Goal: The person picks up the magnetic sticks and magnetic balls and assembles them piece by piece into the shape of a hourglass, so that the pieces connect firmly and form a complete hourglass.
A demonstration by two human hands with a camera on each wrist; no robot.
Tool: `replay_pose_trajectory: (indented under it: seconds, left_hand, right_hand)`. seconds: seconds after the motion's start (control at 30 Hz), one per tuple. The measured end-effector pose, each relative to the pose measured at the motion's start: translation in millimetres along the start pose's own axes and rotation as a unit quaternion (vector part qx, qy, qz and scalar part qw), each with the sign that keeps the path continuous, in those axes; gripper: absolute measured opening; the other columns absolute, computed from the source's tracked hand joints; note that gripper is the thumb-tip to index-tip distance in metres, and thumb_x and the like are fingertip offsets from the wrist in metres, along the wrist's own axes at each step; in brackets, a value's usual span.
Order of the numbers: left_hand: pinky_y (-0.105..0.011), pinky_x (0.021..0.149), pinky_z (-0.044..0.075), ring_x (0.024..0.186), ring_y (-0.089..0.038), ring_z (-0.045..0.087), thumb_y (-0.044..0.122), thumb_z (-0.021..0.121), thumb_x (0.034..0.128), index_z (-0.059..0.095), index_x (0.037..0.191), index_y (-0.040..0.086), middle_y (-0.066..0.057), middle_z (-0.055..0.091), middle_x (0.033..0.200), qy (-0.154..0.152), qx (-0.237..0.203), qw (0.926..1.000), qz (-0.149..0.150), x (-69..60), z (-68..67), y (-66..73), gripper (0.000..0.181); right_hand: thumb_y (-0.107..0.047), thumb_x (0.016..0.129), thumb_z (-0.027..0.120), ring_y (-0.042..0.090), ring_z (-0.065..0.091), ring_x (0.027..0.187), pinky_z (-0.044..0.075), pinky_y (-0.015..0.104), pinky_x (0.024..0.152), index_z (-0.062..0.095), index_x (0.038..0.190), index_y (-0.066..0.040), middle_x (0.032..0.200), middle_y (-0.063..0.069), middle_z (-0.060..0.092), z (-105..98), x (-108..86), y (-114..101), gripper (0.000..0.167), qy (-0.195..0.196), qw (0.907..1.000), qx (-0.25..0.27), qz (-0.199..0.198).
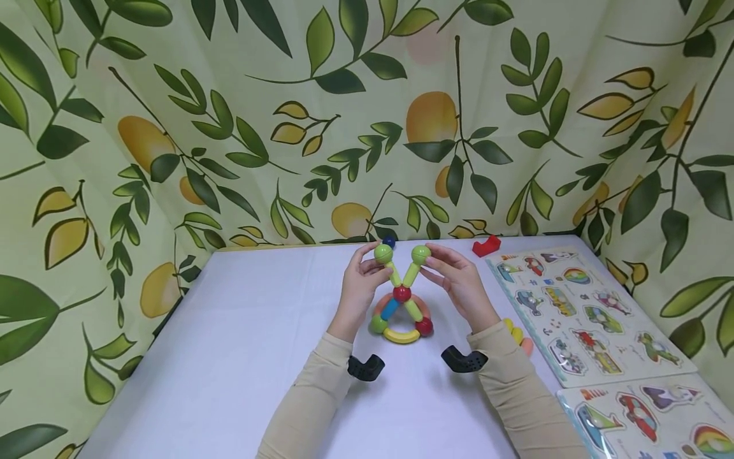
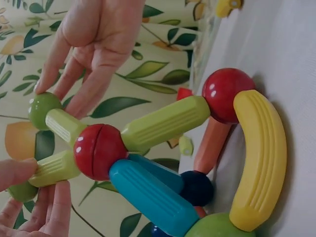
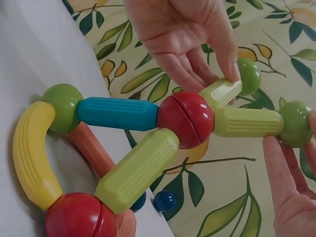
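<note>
A figure of magnetic sticks and balls stands on the table (image 1: 258,306). A yellow curved stick (image 2: 261,163), orange curved sticks and balls form its base ring. Blue sticks (image 3: 118,113) and a light green stick (image 2: 168,121) rise to a central red ball (image 1: 402,294). Two light green sticks (image 1: 411,275) spread upward from it in a V, each topped by a green ball. My left hand (image 1: 360,287) pinches the left upper stick near its green ball (image 1: 383,254). My right hand (image 1: 461,284) holds the right green ball (image 1: 421,255) with its fingertips.
A dark blue ball (image 1: 390,241) and a red block (image 1: 486,246) lie near the back edge. Picture puzzle boards (image 1: 579,306) cover the right side. Yellow and orange pieces (image 1: 518,335) lie beside my right forearm. Black wrist mounts (image 1: 366,368) hang under both wrists.
</note>
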State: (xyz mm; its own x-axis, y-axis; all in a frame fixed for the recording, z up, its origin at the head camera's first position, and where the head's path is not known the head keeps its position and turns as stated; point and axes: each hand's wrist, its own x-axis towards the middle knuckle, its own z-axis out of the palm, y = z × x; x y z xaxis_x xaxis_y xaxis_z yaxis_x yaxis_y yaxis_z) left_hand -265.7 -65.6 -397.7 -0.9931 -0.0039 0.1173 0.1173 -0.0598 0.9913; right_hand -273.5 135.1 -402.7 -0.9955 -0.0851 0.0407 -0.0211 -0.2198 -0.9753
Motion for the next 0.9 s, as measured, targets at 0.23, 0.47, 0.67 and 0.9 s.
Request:
replay_pose_trajectory:
  seconds: [0.23, 0.47, 0.67, 0.9]
  left_hand:
    - [-0.029, 0.093, 0.057, 0.102, -0.014, 0.066, 0.005, 0.070, 0.0892, 0.051, 0.138, 0.008, -0.017, 0.069, 0.118, -0.002, -0.003, 0.9999, -0.011, -2.1, 0.8, -3.3, 0.052]
    - [-0.046, 0.113, 0.044, 0.116, -0.023, 0.066, 0.013, 0.070, 0.0919, 0.055, 0.134, 0.004, -0.017, 0.069, 0.124, -0.052, 0.006, 0.9971, -0.055, -2.9, 1.4, -8.7, 0.045]
    - [-0.047, 0.114, 0.043, 0.122, -0.027, 0.064, 0.014, 0.069, 0.0929, 0.058, 0.129, 0.001, -0.016, 0.069, 0.125, -0.076, 0.015, 0.9936, -0.082, -1.9, 4.3, -11.7, 0.040]
    - [-0.038, 0.105, 0.051, 0.115, -0.024, 0.066, 0.012, 0.073, 0.0893, 0.058, 0.126, 0.002, -0.016, 0.070, 0.121, -0.088, 0.021, 0.9906, -0.103, 2.2, 8.8, -19.0, 0.041]
  right_hand:
    - [-0.021, 0.097, 0.065, 0.006, 0.068, 0.101, 0.058, 0.029, 0.088, 0.060, 0.130, -0.012, 0.113, -0.010, 0.065, -3.3, -2.3, -2.5, 0.034, -0.012, 0.9999, -0.007, 0.004]
    - [-0.022, 0.098, 0.063, 0.005, 0.068, 0.101, 0.058, 0.030, 0.090, 0.044, 0.146, -0.003, 0.112, -0.010, 0.064, -7.5, -6.3, -5.0, 0.055, -0.037, 0.9981, -0.044, 0.022]
    - [-0.027, 0.099, 0.061, 0.008, 0.068, 0.107, 0.056, 0.030, 0.094, 0.043, 0.147, -0.005, 0.129, 0.006, 0.063, -13.8, -10.3, -6.7, 0.056, -0.056, 0.9921, -0.100, 0.051]
    - [-0.032, 0.095, 0.066, 0.029, 0.061, 0.116, 0.052, 0.048, 0.101, 0.057, 0.135, -0.002, 0.134, 0.022, 0.060, -59.1, -30.3, -29.4, 0.051, -0.101, 0.9223, -0.362, 0.092]
